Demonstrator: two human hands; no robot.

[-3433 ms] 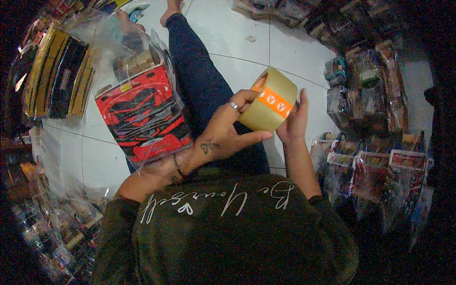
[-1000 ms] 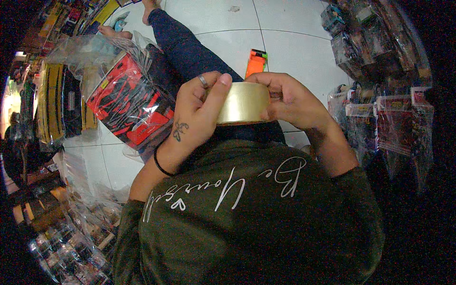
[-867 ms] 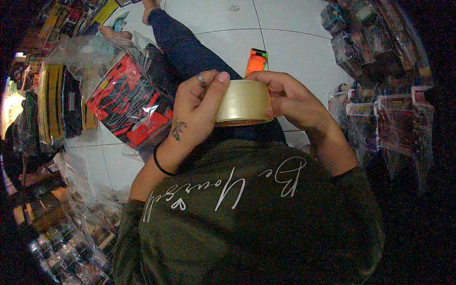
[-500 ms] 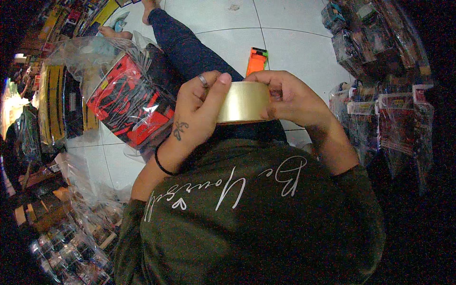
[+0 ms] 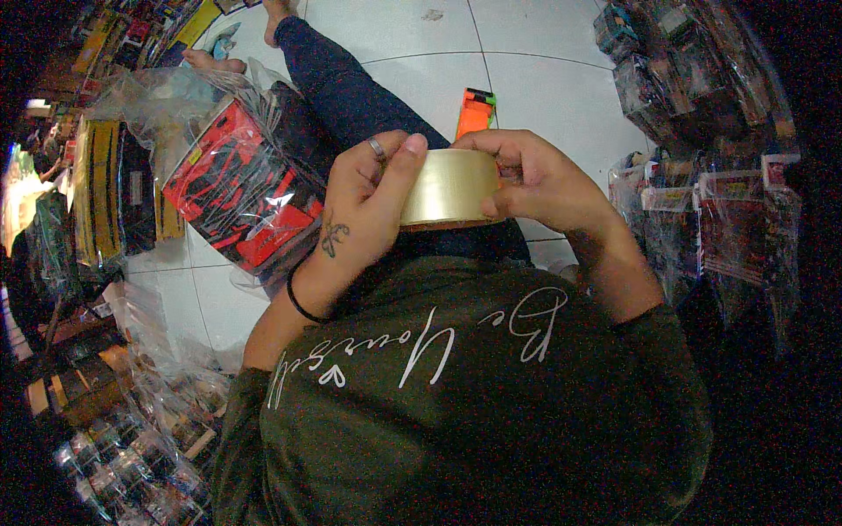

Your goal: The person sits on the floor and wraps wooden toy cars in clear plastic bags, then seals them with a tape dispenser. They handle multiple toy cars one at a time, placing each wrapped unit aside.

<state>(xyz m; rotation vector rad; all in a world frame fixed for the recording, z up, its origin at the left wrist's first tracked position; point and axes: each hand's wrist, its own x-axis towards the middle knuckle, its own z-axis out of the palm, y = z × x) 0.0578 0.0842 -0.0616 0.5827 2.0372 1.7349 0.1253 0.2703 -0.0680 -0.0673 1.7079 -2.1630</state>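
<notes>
A wide roll of clear, yellowish packing tape (image 5: 449, 188) is held up between both hands, above my lap. My left hand (image 5: 373, 188) grips its left side, thumb along the edge and the other fingers behind. On the right side, my right hand (image 5: 526, 180) holds the roll with its thumb low on the tape's face and its fingers bent over the upper edge. Just beyond the roll, an orange tape dispenser (image 5: 475, 114) with a black and green end lies on the floor, its near part hidden by my right hand.
A red and black box in clear plastic (image 5: 246, 188) stands left, by my leg. Plastic-wrapped packages (image 5: 728, 210) are stacked along the right. Several small wrapped items (image 5: 132, 465) lie at the lower left, below cardboard pieces. White tiled floor (image 5: 544, 88) stretches ahead.
My right thumb has shifted slightly down and left on the tape's face. The left hand and the roll stay nearly in place.
</notes>
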